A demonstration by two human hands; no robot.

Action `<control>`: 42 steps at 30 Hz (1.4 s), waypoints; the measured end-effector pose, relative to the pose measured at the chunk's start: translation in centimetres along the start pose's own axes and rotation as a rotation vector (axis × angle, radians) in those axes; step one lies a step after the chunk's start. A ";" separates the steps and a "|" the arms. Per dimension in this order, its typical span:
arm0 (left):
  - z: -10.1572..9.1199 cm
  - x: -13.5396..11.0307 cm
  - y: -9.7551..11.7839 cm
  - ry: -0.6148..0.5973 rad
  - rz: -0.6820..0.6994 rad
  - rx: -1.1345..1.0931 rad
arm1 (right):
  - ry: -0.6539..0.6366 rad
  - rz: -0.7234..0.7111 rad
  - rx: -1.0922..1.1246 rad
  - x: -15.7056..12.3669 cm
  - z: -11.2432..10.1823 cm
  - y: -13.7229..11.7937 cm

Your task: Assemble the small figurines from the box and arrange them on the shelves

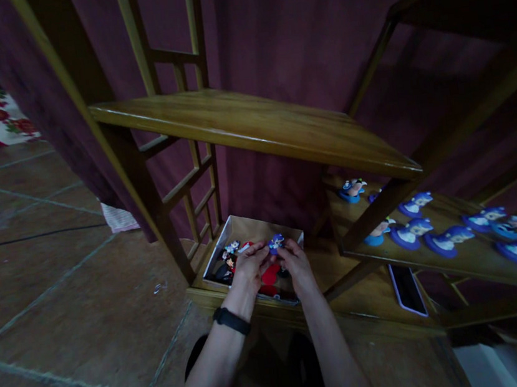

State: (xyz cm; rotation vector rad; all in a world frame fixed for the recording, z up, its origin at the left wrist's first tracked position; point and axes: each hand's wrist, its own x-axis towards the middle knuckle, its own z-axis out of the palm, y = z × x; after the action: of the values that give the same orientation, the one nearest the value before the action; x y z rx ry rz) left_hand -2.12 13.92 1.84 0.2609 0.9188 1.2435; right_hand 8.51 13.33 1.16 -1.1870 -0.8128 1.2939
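Between my two hands is a small blue and white figurine [275, 242], held above an open cardboard box [225, 230]. My left hand [250, 266] has its fingers closed at the figurine's left side. On its right side, the fingers of my right hand [296, 263] close on it too. Inside the box lie more figurines [230, 261] in red, black and white, along with red pieces [271, 275]; my hands hide part of them. The box rests on the lowest board of a wooden shelf unit.
Several blue-based figurines [411, 232] stand on the shelf board to the right. A phone [407, 289] lies on the lower board. An upper wooden shelf [249, 119] juts out above the box. A dark curtain hangs behind, and a tiled floor [66, 317] spreads to the left.
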 end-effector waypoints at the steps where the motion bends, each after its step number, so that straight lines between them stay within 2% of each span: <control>1: -0.1 0.1 0.0 -0.009 -0.007 0.000 | 0.002 -0.005 -0.002 -0.1 0.1 -0.1; 8: -0.4 0.2 0.3 -0.094 -0.027 -0.052 | -0.077 -0.132 0.015 -0.6 -0.1 -0.8; 19: -0.1 -0.4 1.9 -0.256 0.034 -0.048 | -0.094 -0.225 0.060 -0.1 -0.2 -0.8; 24: -0.4 -0.3 2.0 -0.220 0.022 -0.018 | -0.081 -0.258 -0.062 -0.5 -0.1 -1.3; 30: -0.5 0.0 1.7 -0.145 -0.007 0.001 | -0.032 -0.227 -0.055 -0.6 0.2 -1.2; 35: -0.4 0.1 1.5 -0.142 -0.001 -0.040 | -0.042 -0.218 -0.068 -0.3 0.2 -0.8; 42: -0.4 0.0 1.8 -0.197 0.060 -0.034 | -0.070 -0.255 -0.061 -0.1 0.1 -0.8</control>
State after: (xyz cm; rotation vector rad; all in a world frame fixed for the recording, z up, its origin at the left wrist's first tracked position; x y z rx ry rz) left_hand -3.64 14.41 2.69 0.3798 0.7241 1.2630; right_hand 8.64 13.29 1.92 -1.0523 -1.0261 1.1117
